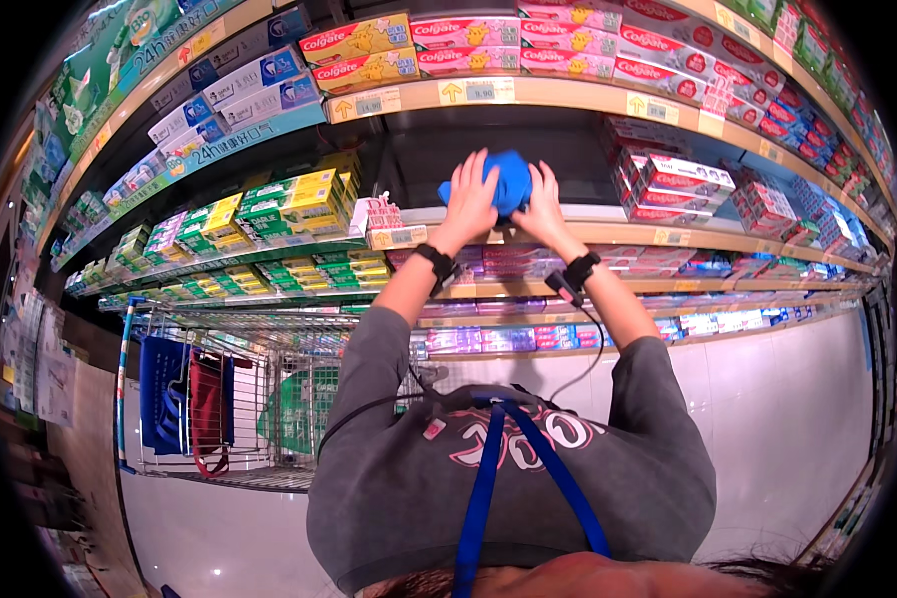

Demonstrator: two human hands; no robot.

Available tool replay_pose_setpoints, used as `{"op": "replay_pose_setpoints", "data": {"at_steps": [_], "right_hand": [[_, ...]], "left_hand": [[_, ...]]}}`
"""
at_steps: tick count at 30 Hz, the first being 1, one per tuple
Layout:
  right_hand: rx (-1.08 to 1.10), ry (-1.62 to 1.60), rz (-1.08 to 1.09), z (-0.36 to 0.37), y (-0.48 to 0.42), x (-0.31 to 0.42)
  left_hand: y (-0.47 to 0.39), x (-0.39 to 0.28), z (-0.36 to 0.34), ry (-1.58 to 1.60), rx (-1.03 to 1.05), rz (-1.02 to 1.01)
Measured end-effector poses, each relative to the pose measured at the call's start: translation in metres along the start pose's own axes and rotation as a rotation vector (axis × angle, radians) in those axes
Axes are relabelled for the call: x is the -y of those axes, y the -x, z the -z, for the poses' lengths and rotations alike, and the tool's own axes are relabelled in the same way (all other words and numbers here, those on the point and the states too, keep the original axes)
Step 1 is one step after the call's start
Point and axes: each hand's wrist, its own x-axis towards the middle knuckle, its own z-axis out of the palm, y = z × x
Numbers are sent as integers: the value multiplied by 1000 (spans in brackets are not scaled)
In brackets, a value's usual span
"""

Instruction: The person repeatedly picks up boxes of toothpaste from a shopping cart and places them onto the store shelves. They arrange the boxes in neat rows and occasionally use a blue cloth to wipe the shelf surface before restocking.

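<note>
Both hands reach forward to a gap on a store shelf (590, 230). Between them is a bunched blue cloth (510, 183). My left hand (469, 196) lies over the cloth's left side, and my right hand (543, 209) grips its right side, with the thumb low against it. Dark bands are on both wrists, and a cable hangs from the right one. Right of the gap stand stacked Colgate toothpaste boxes (680, 190). To the left are green and yellow Darlie boxes (291, 202). What lies under the cloth is hidden.
A wire shopping cart (291, 321) stands at the left, holding a blue bag (163, 396), a red bag (208, 404) and a green item (306, 404). More toothpaste boxes (465, 46) fill the shelf above, whose front edge (560, 91) overhangs the gap. Lower shelves hold further boxes.
</note>
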Motion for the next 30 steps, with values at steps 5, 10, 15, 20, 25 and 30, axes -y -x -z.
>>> {"op": "replay_pose_setpoints", "data": {"at_steps": [5, 10, 15, 20, 25, 30], "right_hand": [[248, -41, 212, -3, -1, -4], [464, -45, 183, -30, -22, -12], [374, 14, 99, -63, -33, -4], [483, -5, 196, -37, -23, 4], [487, -61, 190, -45, -18, 1], [540, -74, 126, -54, -32, 4]], "left_hand": [[34, 3, -9, 15, 304, 383], [45, 35, -39, 40, 356, 500], [39, 51, -50, -186, 321, 517], [31, 8, -8, -28, 83, 376], [37, 2, -10, -9, 154, 260], [31, 21, -20, -36, 243, 330]]}}
